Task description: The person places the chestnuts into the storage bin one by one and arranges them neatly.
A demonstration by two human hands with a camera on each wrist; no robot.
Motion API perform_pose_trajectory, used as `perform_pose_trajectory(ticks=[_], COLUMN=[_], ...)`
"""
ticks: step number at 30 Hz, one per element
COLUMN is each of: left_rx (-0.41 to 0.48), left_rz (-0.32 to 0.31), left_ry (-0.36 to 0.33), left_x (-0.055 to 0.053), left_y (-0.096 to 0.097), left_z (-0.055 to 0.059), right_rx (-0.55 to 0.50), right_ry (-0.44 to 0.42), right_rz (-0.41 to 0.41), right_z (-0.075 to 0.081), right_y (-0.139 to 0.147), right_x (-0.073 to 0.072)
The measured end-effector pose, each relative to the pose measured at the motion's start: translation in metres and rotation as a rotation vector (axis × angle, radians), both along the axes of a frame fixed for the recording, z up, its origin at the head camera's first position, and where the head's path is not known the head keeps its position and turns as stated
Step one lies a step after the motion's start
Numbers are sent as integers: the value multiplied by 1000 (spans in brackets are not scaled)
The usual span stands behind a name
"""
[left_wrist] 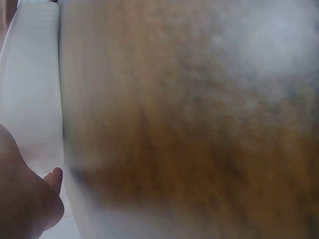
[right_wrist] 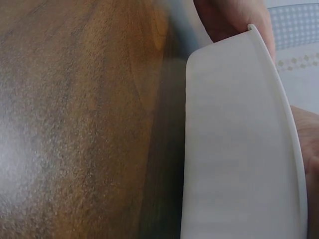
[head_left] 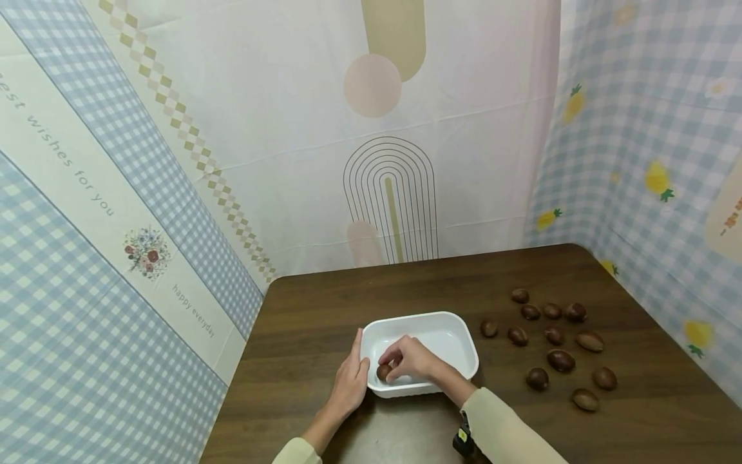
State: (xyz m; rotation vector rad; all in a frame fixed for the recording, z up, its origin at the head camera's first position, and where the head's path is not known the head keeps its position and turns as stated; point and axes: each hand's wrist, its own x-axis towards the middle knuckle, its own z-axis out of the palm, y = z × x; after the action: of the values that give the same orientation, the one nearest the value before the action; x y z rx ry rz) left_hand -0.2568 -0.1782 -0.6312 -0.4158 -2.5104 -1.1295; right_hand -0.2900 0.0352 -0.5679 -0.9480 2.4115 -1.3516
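A white rectangular dish (head_left: 446, 341) with raised walls stands on the table. Inside its near left corner, my right hand (head_left: 413, 358) pinches a smooth, round brown nut (head_left: 384, 372) between thumb and fingers. Against the dish's left outer side rests my left hand (head_left: 350, 379), its fingers straight along the wall and the thumb by the rim. Only part of the left hand (left_wrist: 30, 194) shows in the left wrist view, beside the white wall. In the right wrist view, the dish wall (right_wrist: 239, 139) hides the nut and most of the right hand (right_wrist: 308, 149).
Several brown nuts (head_left: 560, 361), round and oval, lie scattered on the table right of the dish. The dark wooden table (head_left: 313, 303) meets patterned cloth walls (head_left: 278, 193) at the back and sides. A black strap device (head_left: 463, 441) sits at the right wrist.
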Motion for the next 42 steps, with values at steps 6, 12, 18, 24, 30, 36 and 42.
perform_pose_trajectory(ticks=[6, 12, 18, 24, 30, 36, 42], left_rx=[-21, 36, 19, 51, 5, -9, -8], left_rz=[-27, -62, -83, -52, -11, -14, -12], left_ry=[-2, -41, 32, -22, -161, -167, -185], left_x=[-1, 13, 7, 6, 13, 16, 16], left_y=[0, 4, 0, 3, 8, 9, 9], left_z=[3, 28, 15, 16, 37, 43, 41], right_rx=[13, 7, -5, 18, 21, -47, -151], right_ry=[-1, -20, -49, -44, -47, -37, -8], right_rz=[48, 59, 88, 93, 112, 57, -43], right_z=[2, 5, 7, 10, 13, 16, 20], right_y=[-1, -1, -2, -4, -2, 8, 27], right_x=[1, 5, 7, 8, 7, 2, -9])
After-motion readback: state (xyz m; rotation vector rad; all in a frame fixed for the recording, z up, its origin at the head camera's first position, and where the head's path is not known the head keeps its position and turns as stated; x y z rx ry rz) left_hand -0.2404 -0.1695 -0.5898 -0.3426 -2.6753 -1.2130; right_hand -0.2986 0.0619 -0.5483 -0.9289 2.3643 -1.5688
